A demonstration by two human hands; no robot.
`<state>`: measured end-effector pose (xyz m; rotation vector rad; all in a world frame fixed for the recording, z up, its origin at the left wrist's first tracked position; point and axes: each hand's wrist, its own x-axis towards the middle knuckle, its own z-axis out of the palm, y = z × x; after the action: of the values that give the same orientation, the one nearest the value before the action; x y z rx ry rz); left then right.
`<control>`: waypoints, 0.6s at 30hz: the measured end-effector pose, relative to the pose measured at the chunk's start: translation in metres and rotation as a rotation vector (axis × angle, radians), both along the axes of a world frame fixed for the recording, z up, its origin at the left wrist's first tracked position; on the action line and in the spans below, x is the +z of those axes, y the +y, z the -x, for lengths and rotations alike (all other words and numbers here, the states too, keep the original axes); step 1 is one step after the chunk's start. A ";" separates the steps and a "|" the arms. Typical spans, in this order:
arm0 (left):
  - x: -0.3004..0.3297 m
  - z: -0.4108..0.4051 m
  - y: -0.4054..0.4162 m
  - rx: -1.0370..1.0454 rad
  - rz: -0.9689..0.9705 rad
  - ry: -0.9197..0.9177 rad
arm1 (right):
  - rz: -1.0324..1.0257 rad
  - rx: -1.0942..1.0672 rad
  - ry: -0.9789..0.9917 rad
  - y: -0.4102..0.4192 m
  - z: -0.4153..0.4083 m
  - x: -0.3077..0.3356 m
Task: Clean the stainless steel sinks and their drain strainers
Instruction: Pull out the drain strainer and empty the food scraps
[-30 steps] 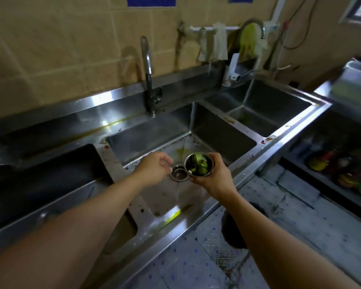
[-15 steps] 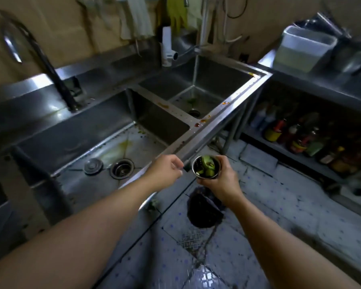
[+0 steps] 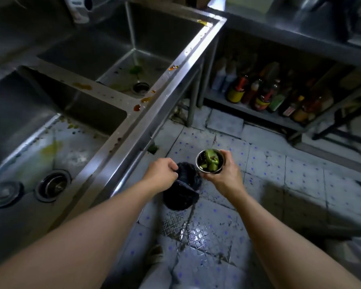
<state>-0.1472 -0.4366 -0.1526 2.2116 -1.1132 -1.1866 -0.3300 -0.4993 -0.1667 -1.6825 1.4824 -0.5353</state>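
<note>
Two hands work over the floor beside the sinks. The right hand grips one strainer full of green scraps, held above a black bin. The left hand pinches the bin's rim. Two sinks show: the near sink has one open drain and one plug beside it; the far sink has one drain. Several bottles line a shelf.

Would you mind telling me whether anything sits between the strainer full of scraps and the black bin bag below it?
Nothing visible does. The right hand holds the strainer beside the bin bag, whose rim the left hand grips, keeping its mouth open.
</note>
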 end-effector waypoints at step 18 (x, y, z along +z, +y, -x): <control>-0.308 0.008 -0.099 -0.094 -0.150 -0.199 | -0.144 -0.025 -0.078 -0.088 -0.002 -0.297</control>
<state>-0.1550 -0.5359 -0.4603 2.4601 -1.2556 -1.1414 -0.3278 -0.5868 -0.4642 -1.5176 1.4523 -0.4902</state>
